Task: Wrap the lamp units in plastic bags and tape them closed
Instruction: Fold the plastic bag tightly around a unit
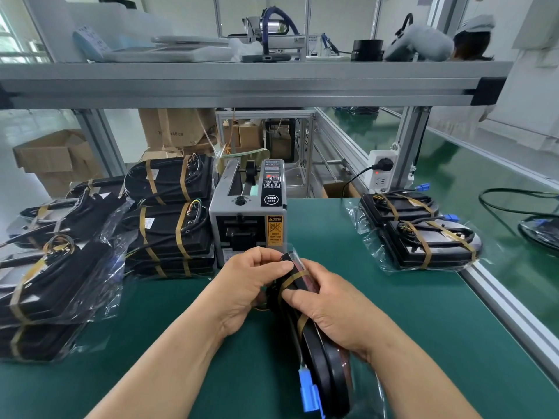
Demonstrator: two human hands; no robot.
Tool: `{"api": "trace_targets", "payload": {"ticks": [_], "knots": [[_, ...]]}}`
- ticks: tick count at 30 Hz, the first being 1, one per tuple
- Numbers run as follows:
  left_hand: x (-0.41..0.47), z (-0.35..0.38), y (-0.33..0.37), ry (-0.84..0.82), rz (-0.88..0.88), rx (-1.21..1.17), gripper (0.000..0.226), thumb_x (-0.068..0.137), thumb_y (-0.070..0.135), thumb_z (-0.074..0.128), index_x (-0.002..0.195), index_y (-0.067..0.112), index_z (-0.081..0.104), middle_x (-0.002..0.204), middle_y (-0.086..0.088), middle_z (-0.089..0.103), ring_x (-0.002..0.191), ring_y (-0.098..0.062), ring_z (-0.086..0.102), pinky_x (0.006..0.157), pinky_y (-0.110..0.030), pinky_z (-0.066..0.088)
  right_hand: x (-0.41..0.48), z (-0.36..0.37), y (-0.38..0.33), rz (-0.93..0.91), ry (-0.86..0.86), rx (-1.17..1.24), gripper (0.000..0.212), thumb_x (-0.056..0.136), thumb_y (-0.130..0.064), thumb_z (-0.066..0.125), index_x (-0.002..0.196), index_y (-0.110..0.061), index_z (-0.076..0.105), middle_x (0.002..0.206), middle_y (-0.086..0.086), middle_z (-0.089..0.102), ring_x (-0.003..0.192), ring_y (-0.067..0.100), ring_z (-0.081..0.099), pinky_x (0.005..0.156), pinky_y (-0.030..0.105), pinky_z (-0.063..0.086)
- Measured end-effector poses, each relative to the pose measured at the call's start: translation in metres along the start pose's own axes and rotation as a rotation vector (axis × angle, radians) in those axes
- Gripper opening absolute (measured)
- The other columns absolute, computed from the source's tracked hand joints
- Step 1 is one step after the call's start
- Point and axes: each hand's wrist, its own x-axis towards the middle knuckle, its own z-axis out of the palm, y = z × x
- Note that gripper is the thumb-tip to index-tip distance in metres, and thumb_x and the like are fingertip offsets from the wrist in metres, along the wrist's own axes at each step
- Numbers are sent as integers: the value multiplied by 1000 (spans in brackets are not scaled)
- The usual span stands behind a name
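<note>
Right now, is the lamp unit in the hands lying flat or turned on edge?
On edge: the lamp unit shows its narrow side upward, gripped at its far end by the left hand and right hand.

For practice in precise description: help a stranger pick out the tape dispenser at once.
Start at the green table. Near its far edge, between stacked bagged lamp units on the left and two bagged units on the right, stands the tape dispenser. It alone is a grey box, with a black knob and a yellow caution label.
</note>
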Motion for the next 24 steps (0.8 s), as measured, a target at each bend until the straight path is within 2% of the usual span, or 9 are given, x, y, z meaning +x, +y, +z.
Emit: {"api": "trace_targets", "payload": {"ticks": [2,4,6,9,11,15,19,22,24], "knots": [[0,-1,1,-14,-29,-49,21,74,19,77,91,11,69,78,-8,70,63,-15,61,54,-28,49,0,0,1,-3,0,-6,36,84,-45,66,118,-51,56,103,-24,71,94,-5,65,86,22,49],[1,0,1,18,-50,-95,5,81,13,73,85,12,70,71,-3,67,55,-9,56,45,-21,43,0,0,1,0,3,-1,37,82,-47,66,118,-52,56,102,-25,71,94,-5,65,88,23,49],[2,1,0,86,-56,-105,8,87,10,70,80,13,71,66,1,63,51,-4,50,42,-17,37,0,-1,1,13,15,2,40,82,-48,68,121,-50,57,103,-22,72,98,-1,66,95,27,50],[1,6,0,174,-16,-35,9,88,12,71,79,15,72,61,4,62,51,-3,48,45,-18,35,0,-1,0,36,22,-11,49,83,-49,71,129,-45,55,108,-18,71,103,2,65,99,30,49],[-2,9,1,224,19,4,11,88,14,71,78,15,73,61,4,62,55,-6,49,50,-21,37,1,-3,-4,62,7,-67,53,82,-54,73,129,-41,53,108,-17,70,101,2,64,90,25,50],[-16,16,1,234,93,32,14,91,15,69,79,15,77,84,-10,75,75,-20,66,64,-30,53,9,-13,-22,106,-57,-289,40,78,-61,75,100,-31,62,87,-16,65,78,1,60,66,20,44],[-34,25,5,189,190,109,25,97,12,59,90,24,80,97,0,77,97,-17,71,86,-32,58,9,-21,-36,71,-76,-334,32,79,-59,74,69,-30,67,72,-6,67,66,4,58,63,21,46],[-50,23,12,79,291,219,28,99,17,57,93,31,80,99,12,75,98,-2,68,81,-14,51,2,-25,-40,20,-38,-277,38,80,-51,74,53,-29,60,55,-9,53,48,2,46,47,14,37],[-54,17,18,74,355,247,29,98,20,57,88,34,80,92,14,74,87,5,65,71,-7,46,-5,-25,-42,-17,-27,-186,35,81,-41,76,54,-25,61,53,-8,53,49,4,45,46,16,37]]}}
